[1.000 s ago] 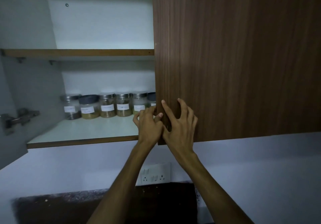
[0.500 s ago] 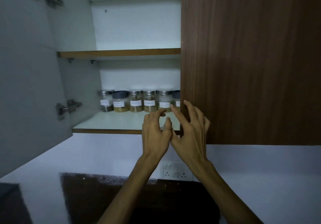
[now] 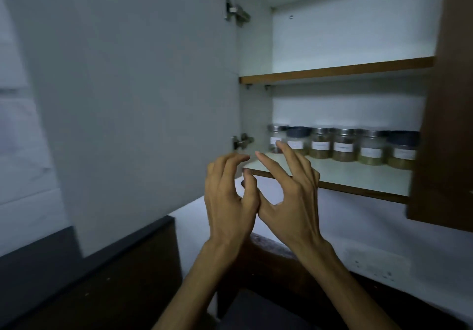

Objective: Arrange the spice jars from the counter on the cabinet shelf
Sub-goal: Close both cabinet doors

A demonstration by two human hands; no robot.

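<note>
Head view, left hand (image 3: 230, 196): fingers loosely curled, nothing held; thumb touched the right hand.
Head view, right hand (image 3: 291, 196): fingers spread and slightly bent, nothing gripped, raised in front of the lower shelf (image 3: 332, 173).
Spice jars (image 3: 343, 146): six stood upright in one row along the back of the lower shelf, long axes vertical, white labels facing outward.
Left cabinet door (image 3: 133, 99): swung open.
Right cabinet door (image 3: 450, 124): covered the row's right end.
</note>
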